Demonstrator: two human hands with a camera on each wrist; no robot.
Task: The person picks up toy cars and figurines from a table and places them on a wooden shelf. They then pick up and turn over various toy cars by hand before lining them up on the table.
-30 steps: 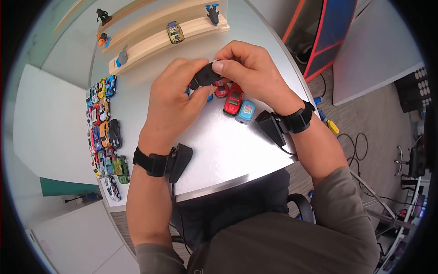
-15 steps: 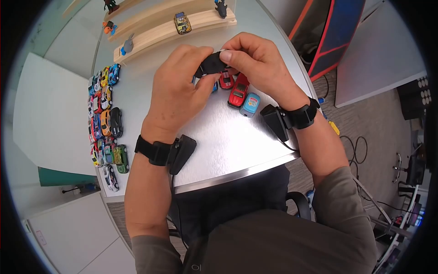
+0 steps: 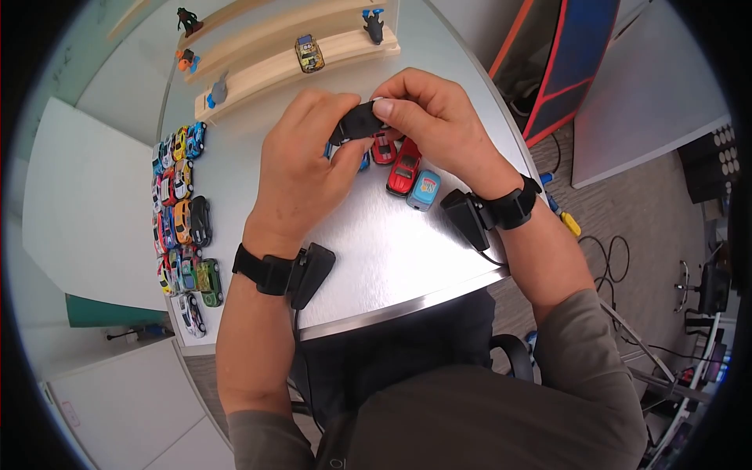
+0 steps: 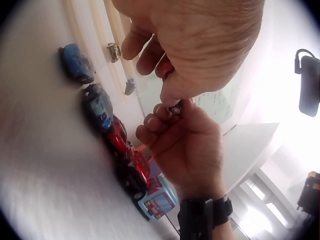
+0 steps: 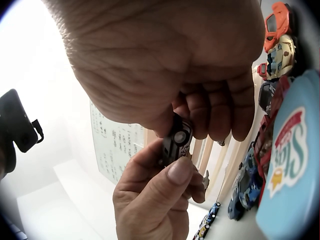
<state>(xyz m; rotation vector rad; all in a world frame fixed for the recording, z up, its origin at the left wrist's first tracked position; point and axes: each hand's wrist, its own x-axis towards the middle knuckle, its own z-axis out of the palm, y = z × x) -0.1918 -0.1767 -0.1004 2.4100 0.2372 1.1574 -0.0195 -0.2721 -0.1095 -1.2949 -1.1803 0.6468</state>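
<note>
Centrally, in the head view, a black car (image 3: 359,124) is pinched between my left grip (image 3: 301,160) and my right grip (image 3: 437,129), raised over the table (image 3: 392,258) with its dark underside toward the camera. My left thumb and fingers hold one end; my right thumb presses on the other. On the table beneath lie, close together, a small red car (image 3: 383,149), a red pickup (image 3: 404,168) and a pale blue van (image 3: 424,190). Toward the left edge, toy cars (image 3: 182,222) stand in tight rows. At the top, a wooden rack (image 3: 266,77) carries a yellow car (image 3: 309,53), a grey figure (image 3: 219,91) and a dark figure (image 3: 374,30), among others.

In the left-wrist view, my left grip occupies the upper part and my right grip faces it from below; a wheel of the black car shows where the fingertips meet, most of its body being hidden. Two blue cars (image 4: 77,62) extend the line past the red ones; the van forms its near end.

In the right-wrist view, the black car shows a wheel and light side markings above my left thumb. The van fills the right margin; an orange car (image 5: 277,25) and a cream car (image 5: 281,57) appear above it. Behind stands a board (image 5: 115,140) with handwriting too small to read.
</note>
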